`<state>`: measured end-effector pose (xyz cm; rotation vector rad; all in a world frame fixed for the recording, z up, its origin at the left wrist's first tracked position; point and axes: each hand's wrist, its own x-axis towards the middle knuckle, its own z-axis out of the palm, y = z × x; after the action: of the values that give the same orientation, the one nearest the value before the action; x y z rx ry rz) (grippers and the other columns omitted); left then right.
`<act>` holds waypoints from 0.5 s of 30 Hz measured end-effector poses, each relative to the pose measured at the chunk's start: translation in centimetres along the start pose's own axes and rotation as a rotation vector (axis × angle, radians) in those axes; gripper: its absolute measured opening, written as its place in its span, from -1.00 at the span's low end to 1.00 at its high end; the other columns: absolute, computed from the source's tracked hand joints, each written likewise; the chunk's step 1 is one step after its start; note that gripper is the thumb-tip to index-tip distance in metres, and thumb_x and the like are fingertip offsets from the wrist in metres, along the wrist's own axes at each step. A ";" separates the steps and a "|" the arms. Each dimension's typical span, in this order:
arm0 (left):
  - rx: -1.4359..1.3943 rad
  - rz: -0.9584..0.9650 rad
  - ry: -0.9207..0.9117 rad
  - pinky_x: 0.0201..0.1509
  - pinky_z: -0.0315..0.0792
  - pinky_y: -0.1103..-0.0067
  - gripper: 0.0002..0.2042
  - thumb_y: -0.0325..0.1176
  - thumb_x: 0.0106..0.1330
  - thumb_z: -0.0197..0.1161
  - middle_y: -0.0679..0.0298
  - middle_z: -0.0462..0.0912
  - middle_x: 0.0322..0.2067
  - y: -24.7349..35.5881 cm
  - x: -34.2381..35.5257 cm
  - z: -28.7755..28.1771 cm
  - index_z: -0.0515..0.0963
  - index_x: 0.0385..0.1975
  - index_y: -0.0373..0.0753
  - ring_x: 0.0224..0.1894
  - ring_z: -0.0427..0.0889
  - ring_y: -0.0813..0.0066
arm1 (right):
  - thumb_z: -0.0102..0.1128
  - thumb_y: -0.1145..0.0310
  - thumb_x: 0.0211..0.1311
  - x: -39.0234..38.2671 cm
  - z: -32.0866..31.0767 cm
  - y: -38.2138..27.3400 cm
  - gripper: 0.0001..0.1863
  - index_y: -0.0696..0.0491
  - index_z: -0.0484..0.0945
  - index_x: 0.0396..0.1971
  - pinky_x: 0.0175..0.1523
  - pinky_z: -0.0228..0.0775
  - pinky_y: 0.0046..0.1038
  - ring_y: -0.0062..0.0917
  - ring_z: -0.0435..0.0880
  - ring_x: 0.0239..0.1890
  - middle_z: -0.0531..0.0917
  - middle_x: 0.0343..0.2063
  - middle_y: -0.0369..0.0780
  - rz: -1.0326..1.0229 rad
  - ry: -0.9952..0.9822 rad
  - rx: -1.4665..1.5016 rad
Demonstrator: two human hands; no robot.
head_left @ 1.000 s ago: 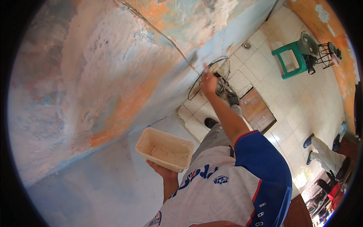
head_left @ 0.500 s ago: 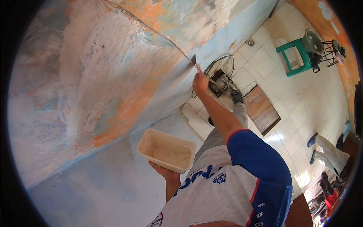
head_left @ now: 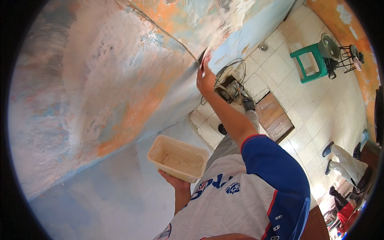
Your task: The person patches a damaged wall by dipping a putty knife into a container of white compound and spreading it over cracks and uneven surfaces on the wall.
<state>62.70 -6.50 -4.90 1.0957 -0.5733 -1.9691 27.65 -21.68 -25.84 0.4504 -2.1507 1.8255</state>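
My left hand (head_left: 176,183) is closed on a cream plastic tub (head_left: 178,171), gripping it from underneath and along its near side. Pale putty (head_left: 182,158) coats the inside of the tub. Up at the wall, my right hand (head_left: 205,83) is wrapped round a putty knife (head_left: 203,56), its dark blade against the surface by the lower end of a long dark crack (head_left: 166,35). Much of the knife is hidden by the fingers. The wall (head_left: 88,104) is patchy white, orange and blue, with smeared pale areas.
Beside my feet, an opening (head_left: 230,88) in the tiled floor holds cables and debris, with a brown wooden board (head_left: 275,114) nearby. A green stool (head_left: 318,64) with a grey bucket (head_left: 329,47) stands at the far right. Another person's legs (head_left: 346,160) show at right.
My right hand has shifted slightly left and up along the wall, and the putty knife has turned in it. The left hand and tub have barely moved.
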 end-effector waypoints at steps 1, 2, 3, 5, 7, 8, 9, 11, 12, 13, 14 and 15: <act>0.012 0.009 0.005 0.45 0.31 0.22 -0.25 0.41 0.46 -0.28 0.29 0.26 0.42 0.1 0.2 0.2 0.11 0.49 0.03 0.40 0.33 0.20 | 0.13 0.48 0.36 -1.2 -0.6 0.0 -0.53 0.08 0.50 0.27 -0.35 0.45 -0.19 -0.09 0.62 -0.53 0.61 -0.53 0.09 0.019 -0.045 0.004; 0.019 0.022 0.022 0.45 0.31 0.22 -0.24 0.41 0.46 -0.28 0.29 0.26 0.42 0.2 0.2 0.3 0.11 0.49 0.03 0.40 0.33 0.20 | 0.12 0.49 0.37 -2.3 -1.4 -0.5 -0.53 0.07 0.50 0.28 -0.36 0.45 -0.21 -0.12 0.59 -0.57 0.61 -0.55 0.08 0.036 -0.100 0.009; 0.028 0.033 0.038 0.45 0.31 0.22 -0.24 0.41 0.46 -0.28 0.29 0.26 0.42 0.2 0.1 0.2 0.11 0.49 0.04 0.40 0.33 0.20 | 0.11 0.49 0.38 -2.9 -3.2 -0.4 -0.52 0.05 0.49 0.29 -0.38 0.45 -0.22 -0.16 0.56 -0.60 0.60 -0.56 0.06 0.161 -0.217 -0.064; 0.009 0.032 0.029 0.45 0.32 0.22 -0.24 0.42 0.45 -0.26 0.28 0.26 0.41 0.4 0.2 0.1 0.12 0.49 0.04 0.39 0.33 0.20 | 0.08 0.51 0.39 -1.6 -5.4 1.2 -0.49 -0.01 0.45 0.34 -0.45 0.41 -0.25 -0.27 0.42 -0.69 0.56 -0.63 0.01 0.233 -0.249 -0.135; -0.006 0.023 0.025 0.45 0.31 0.20 -0.21 0.44 0.42 -0.22 0.28 0.25 0.42 0.3 0.0 -0.3 0.12 0.49 0.04 0.40 0.32 0.19 | 0.07 0.51 0.39 3.4 -6.1 1.7 -0.48 0.02 0.45 0.34 -0.38 0.43 -0.23 -0.21 0.53 -0.58 0.63 -0.49 0.05 0.272 -0.086 -0.183; -0.010 0.012 0.028 0.46 0.31 0.19 -0.19 0.46 0.39 -0.17 0.29 0.24 0.43 0.1 -0.2 -1.0 0.11 0.49 0.04 0.41 0.31 0.18 | 0.05 0.52 0.38 6.3 -6.5 0.3 -0.47 0.05 0.44 0.35 -0.31 0.46 -0.18 -0.14 0.61 -0.49 0.68 -0.38 0.07 0.287 -0.024 -0.160; 0.003 -0.015 0.009 0.46 0.30 0.17 -0.17 0.47 0.37 -0.13 0.30 0.23 0.44 0.2 -0.1 -1.1 0.11 0.49 0.04 0.42 0.30 0.17 | 0.04 0.53 0.38 9.2 -5.8 1.2 -0.49 0.11 0.44 0.33 -0.33 0.46 -0.21 -0.15 0.62 -0.49 0.68 -0.38 0.07 0.139 0.130 -0.112; 0.001 -0.010 0.026 0.46 0.30 0.17 -0.17 0.47 0.37 -0.14 0.30 0.23 0.44 -0.1 -0.3 -1.5 0.11 0.49 0.04 0.42 0.29 0.17 | 0.05 0.51 0.37 11.6 -5.8 -2.3 -0.52 0.16 0.48 0.29 -0.36 0.47 -0.27 -0.14 0.66 -0.50 0.69 -0.36 0.08 0.296 0.047 -0.061; 0.001 -0.011 0.026 0.47 0.29 0.17 -0.17 0.47 0.37 -0.14 0.31 0.23 0.44 -0.3 -0.2 -1.5 0.11 0.49 0.05 0.43 0.29 0.17 | 0.13 0.47 0.33 10.2 -3.8 -1.8 -0.53 0.13 0.52 0.24 -0.35 0.49 -0.25 -0.09 0.66 -0.48 0.70 -0.33 0.08 0.157 0.011 -0.118; -0.004 -0.032 0.019 0.47 0.29 0.17 -0.18 0.47 0.38 -0.15 0.31 0.23 0.44 -0.3 0.2 -1.4 0.11 0.49 0.05 0.43 0.29 0.17 | 0.20 0.42 0.29 9.3 -2.3 -1.3 -0.55 0.09 0.56 0.19 -0.34 0.51 -0.23 -0.04 0.67 -0.46 0.71 -0.30 0.08 0.019 -0.005 -0.175; -0.017 -0.044 0.024 0.47 0.29 0.18 -0.18 0.47 0.38 -0.16 0.31 0.22 0.44 -0.3 0.3 -1.6 0.11 0.49 0.05 0.43 0.29 0.18 | 0.23 0.37 0.27 6.6 -1.3 -1.9 -0.45 0.10 0.45 0.28 -0.31 0.54 -0.21 -0.03 0.70 -0.36 0.71 -0.27 0.07 -0.061 -0.109 -0.228; -0.035 -0.047 0.033 0.47 0.29 0.18 -0.18 0.47 0.39 -0.18 0.31 0.22 0.44 -0.3 0.4 -1.8 0.11 0.50 0.06 0.43 0.29 0.18 | 0.20 0.36 0.31 3.6 -1.5 -3.6 -0.32 0.10 0.25 0.42 -0.20 0.58 -0.15 0.00 0.72 -0.23 0.61 0.06 0.12 0.036 -0.313 -0.180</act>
<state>63.92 -6.69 -6.26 1.1270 -0.4974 -1.9903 25.83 -20.96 -20.88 0.6988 -2.5170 1.6497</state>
